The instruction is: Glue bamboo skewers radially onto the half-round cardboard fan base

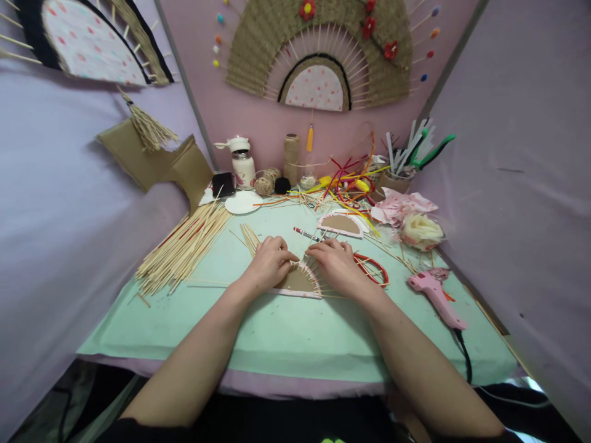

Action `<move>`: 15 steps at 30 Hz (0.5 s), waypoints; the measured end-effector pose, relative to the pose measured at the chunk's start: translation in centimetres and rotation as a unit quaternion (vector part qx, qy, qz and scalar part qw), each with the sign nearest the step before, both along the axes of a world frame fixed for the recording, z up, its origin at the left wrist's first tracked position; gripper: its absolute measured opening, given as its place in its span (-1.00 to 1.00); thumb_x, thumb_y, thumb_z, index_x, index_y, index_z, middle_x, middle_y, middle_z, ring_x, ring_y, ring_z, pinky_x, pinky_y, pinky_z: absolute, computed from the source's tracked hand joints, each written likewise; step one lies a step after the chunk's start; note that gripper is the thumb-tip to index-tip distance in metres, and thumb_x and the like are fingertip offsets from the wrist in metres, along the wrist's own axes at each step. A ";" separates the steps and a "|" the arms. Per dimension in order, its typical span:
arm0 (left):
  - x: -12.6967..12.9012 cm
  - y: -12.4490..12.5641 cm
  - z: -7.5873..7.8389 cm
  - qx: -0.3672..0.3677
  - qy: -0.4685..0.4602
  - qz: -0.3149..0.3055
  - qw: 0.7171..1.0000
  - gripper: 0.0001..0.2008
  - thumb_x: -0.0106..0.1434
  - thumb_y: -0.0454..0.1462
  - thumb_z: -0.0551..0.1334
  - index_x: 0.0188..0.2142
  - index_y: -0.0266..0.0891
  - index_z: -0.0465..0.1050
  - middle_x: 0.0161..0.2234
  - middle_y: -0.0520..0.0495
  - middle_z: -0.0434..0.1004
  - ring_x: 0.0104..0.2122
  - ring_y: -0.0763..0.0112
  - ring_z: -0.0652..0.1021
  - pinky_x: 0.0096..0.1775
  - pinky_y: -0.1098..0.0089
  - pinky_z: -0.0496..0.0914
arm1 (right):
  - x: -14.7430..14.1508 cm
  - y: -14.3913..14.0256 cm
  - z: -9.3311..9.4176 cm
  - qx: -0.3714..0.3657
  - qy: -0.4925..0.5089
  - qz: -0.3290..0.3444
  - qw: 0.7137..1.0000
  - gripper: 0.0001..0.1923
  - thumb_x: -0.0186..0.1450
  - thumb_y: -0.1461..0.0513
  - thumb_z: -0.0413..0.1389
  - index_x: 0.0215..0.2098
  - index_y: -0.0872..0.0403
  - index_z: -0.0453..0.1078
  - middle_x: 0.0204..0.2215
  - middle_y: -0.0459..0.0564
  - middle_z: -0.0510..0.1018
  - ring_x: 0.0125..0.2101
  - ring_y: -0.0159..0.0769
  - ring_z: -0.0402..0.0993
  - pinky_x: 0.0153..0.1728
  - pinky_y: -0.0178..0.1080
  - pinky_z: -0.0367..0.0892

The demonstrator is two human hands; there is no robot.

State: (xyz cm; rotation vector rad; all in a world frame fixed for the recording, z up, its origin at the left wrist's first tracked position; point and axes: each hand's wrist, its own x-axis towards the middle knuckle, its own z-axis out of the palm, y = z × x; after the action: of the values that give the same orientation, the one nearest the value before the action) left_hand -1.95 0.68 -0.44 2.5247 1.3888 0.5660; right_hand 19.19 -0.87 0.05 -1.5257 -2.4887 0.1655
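Observation:
A cardboard half-circle (295, 284) with a pink-and-white fabric edge lies on the table, and thin wooden sticks (310, 268) fan out from its curved rim. At the top left of that rim, my left hand (272, 263) is closed, its thumb and index fingertip pressed at the edge beside the sticks. My right hand (336, 263) is closed too, with its fingertips pinching at a thin stick just right of the left fingertips. The exact grip is partly hidden by the fingers. More sticks (249, 239) stick out behind my left hand.
Loose sticks (184, 249) are piled at left. A pink glue gun (438, 298) lies at right with its cord running off the front. Red-handled scissors (373, 271) and a pencil (307, 234) lie near my right hand. Behind stand a bottle (243, 166) and twine spool (291, 159).

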 end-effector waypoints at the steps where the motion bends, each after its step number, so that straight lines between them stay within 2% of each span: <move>1: -0.2 -0.2 0.0 0.003 0.002 -0.006 1.000 -0.75 0.30 -0.33 0.21 -0.18 -0.06 0.67 -0.25 -0.11 0.37 -0.16 0.23 0.34 -0.09 0.18 0.22 | -0.1 0.0 0.0 0.000 0.000 0.003 1.000 -0.61 0.41 0.37 -0.06 0.07 -0.02 0.47 0.12 -0.01 0.54 0.10 -0.06 0.24 -0.02 -0.03 0.04; 8: -0.9 -1.8 -0.6 0.046 0.036 -0.031 0.998 -0.79 0.37 -0.22 0.21 -0.21 -0.01 0.67 -0.26 -0.10 0.40 -0.19 0.25 0.31 -0.17 0.22 0.16 | -0.4 -0.1 -0.1 0.005 -0.015 0.006 1.000 -0.60 0.40 0.38 -0.03 0.08 -0.05 0.48 0.13 -0.01 0.53 0.10 -0.08 0.21 -0.05 -0.04 0.02; 15: -0.7 -1.9 -1.0 0.076 0.053 -0.044 0.995 -0.77 0.41 -0.18 0.17 -0.13 0.03 0.64 -0.27 -0.09 0.40 -0.21 0.27 0.31 -0.21 0.26 0.13 | -0.5 -0.1 -0.6 0.018 -0.027 0.008 0.999 -0.61 0.40 0.34 -0.01 0.10 -0.09 0.46 0.14 -0.03 0.51 0.10 -0.06 0.20 -0.04 -0.04 0.02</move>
State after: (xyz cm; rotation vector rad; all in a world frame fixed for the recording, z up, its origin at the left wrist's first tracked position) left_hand -2.63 -1.19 -1.41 2.7590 1.3064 0.5469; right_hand 18.74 -0.94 -0.52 -1.5169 -2.5322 0.0827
